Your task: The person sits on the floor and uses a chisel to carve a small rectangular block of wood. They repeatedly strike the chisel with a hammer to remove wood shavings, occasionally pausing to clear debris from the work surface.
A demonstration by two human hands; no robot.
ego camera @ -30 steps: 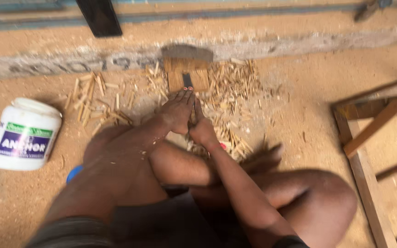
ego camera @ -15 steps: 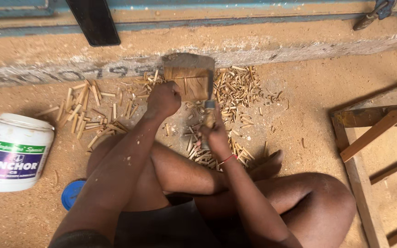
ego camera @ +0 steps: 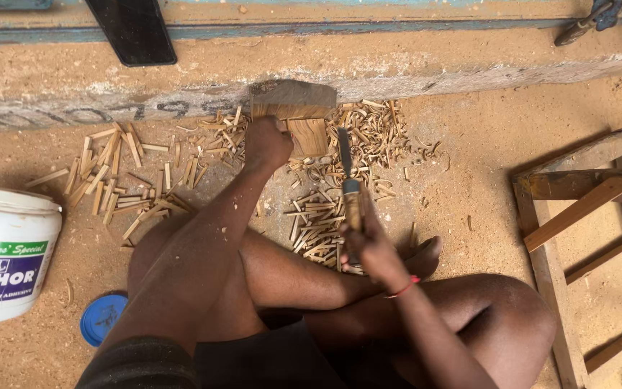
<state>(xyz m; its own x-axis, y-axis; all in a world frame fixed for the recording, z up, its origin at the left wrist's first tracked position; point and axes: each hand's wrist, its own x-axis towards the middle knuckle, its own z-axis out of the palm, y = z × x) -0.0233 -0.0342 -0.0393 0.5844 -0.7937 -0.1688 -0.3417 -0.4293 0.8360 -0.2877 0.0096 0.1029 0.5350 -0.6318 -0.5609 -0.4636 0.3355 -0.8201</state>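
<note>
I sit cross-legged on a sawdust-covered floor. My left hand (ego camera: 266, 142) is closed, resting by a small upright piece of wood (ego camera: 308, 137) that stands on a wooden block (ego camera: 293, 100) against the step. My right hand (ego camera: 368, 245) grips the wooden handle of a chisel (ego camera: 348, 176), its dark blade pointing away from me, lifted just right of the small piece. Split wooden slivers (ego camera: 318, 227) lie heaped between my hands and knees.
More wood strips (ego camera: 120, 180) are scattered at left. A white plastic tub (ego camera: 5, 252) stands far left with a blue lid (ego camera: 102, 317) beside it. A wooden frame (ego camera: 592, 238) lies at right. A raised step (ego camera: 433, 65) runs across the back.
My right hand has pulled back toward me with the chisel, away from the small piece. My left hand has stayed at the block. The view has shifted slightly.
</note>
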